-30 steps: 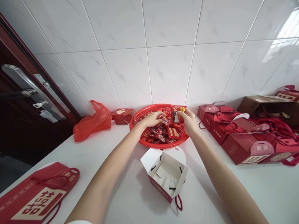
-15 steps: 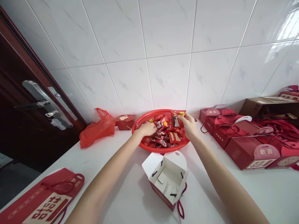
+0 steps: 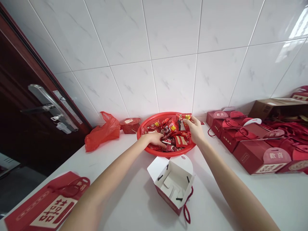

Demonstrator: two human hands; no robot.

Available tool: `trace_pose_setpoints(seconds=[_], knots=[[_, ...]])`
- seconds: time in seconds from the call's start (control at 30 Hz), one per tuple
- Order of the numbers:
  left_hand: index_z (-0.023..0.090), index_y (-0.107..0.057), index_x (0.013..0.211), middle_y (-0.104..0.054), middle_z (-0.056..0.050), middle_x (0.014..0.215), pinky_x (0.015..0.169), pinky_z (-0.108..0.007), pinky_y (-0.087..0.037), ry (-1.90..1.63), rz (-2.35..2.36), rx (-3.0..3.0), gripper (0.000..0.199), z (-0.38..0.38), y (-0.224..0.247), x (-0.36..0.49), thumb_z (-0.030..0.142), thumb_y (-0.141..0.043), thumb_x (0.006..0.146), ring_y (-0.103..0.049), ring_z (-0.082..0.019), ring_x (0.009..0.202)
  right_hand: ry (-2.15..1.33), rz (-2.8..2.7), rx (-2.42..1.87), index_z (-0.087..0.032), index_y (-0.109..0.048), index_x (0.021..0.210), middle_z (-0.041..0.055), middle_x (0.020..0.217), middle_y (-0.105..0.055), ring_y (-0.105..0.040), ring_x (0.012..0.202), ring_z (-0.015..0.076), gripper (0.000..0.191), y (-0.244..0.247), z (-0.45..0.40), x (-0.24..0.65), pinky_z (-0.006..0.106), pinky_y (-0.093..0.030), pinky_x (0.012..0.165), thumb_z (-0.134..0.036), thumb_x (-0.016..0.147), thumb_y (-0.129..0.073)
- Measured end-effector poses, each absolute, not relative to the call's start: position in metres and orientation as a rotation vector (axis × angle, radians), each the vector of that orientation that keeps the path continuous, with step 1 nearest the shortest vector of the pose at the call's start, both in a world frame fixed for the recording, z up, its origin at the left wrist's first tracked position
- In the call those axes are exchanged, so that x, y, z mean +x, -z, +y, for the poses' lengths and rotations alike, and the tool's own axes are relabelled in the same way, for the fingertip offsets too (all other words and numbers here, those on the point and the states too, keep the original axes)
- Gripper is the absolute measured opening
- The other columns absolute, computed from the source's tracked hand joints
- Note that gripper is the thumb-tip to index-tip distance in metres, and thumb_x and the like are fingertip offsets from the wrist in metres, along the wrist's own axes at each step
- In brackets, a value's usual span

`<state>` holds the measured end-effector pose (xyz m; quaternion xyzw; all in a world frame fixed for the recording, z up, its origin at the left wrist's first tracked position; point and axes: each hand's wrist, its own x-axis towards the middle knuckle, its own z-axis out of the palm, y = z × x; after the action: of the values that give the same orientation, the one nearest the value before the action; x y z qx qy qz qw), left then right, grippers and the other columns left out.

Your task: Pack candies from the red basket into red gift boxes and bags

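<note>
A red plastic basket full of wrapped candies stands against the wall. Over its left part, my left hand reaches down among the wrappers, thumb and fingers apart; some fingertips are hidden. My right hand pinches a red candy packet, printed with a couple and gold marks, above the basket's back right rim. Nearer to me sits a gift box with its white inside showing, flaps up and a dark red cord hanging at its right. No candy shows inside it.
Closed red gift boxes stand in rows at right, beside an open cardboard box. A red plastic bag and a small red box lie left of the basket. A flat red box lies front left, near a door.
My left hand has shifted slightly toward me and right within the candies, its fingers spreading. My right hand still holds the packet in place. The view has turned slightly.
</note>
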<state>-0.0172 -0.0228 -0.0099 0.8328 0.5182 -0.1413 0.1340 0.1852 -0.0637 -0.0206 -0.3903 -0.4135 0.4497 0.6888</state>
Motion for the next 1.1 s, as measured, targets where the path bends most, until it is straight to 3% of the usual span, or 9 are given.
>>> trace_pose_setpoints(seconds=[0.17,0.37,0.67,0.8,0.97,1.1], knots=[[0.022,-0.068,0.124,-0.069,-0.009,0.129,0.089,-0.031,-0.049,0.329,1.369,2.409,0.060,-0.022,0.012,-0.020,0.048,-0.075,0.070,-0.066,-0.031,0.112,-1.000,-0.940,-0.901,-0.022,-0.065,0.083,0.0007,0.084,-0.072,-0.068,0.081,0.0218,0.026,0.021,-0.065,0.185,0.034,-0.055,0.075,-0.038,0.064,-0.073],[0.023,-0.068,0.126,-0.075,-0.003,0.114,0.087,-0.027,-0.050,0.144,1.180,2.361,0.046,-0.025,0.010,-0.018,0.038,-0.062,0.083,-0.069,-0.025,0.102,-0.995,-0.960,-0.915,-0.022,-0.063,0.081,-0.0021,0.073,-0.066,-0.064,0.071,0.0197,0.025,0.020,-0.067,0.186,0.034,-0.054,0.071,-0.039,0.064,-0.073],[0.023,-0.053,0.144,-0.053,-0.006,0.151,0.113,-0.033,-0.039,-0.119,1.365,2.379,0.051,-0.016,0.023,-0.020,0.025,-0.045,0.094,-0.051,-0.026,0.138,-0.963,-1.018,-0.928,-0.023,-0.061,0.079,-0.0009,0.075,-0.068,-0.064,0.075,0.0208,0.023,0.023,-0.065,0.187,0.033,-0.052,0.070,-0.040,0.067,-0.072],[0.022,-0.048,0.149,-0.047,-0.008,0.155,0.116,-0.037,-0.036,-0.108,1.445,2.374,0.053,-0.014,0.025,-0.021,0.027,-0.040,0.097,-0.046,-0.027,0.142,-1.001,-1.001,-0.905,-0.023,-0.060,0.079,-0.0016,0.076,-0.067,-0.064,0.074,0.0201,0.025,0.022,-0.066,0.187,0.033,-0.052,0.070,-0.040,0.066,-0.072],[0.022,-0.062,0.132,-0.069,-0.008,0.129,0.103,-0.035,-0.047,-0.078,1.339,2.419,0.042,-0.016,0.020,-0.022,0.037,-0.052,0.093,-0.064,-0.027,0.118,-1.021,-0.990,-0.917,-0.023,-0.063,0.082,-0.0020,0.074,-0.067,-0.064,0.074,0.0201,0.026,0.020,-0.068,0.186,0.033,-0.052,0.070,-0.039,0.065,-0.074],[0.021,-0.063,0.124,-0.073,-0.008,0.115,0.095,-0.034,-0.049,-0.051,1.353,2.469,0.044,-0.020,0.017,-0.022,0.035,-0.066,0.083,-0.067,-0.029,0.107,-1.009,-1.000,-0.924,-0.023,-0.064,0.083,-0.0020,0.074,-0.068,-0.064,0.073,0.0201,0.025,0.020,-0.068,0.186,0.034,-0.053,0.073,-0.039,0.066,-0.073]])
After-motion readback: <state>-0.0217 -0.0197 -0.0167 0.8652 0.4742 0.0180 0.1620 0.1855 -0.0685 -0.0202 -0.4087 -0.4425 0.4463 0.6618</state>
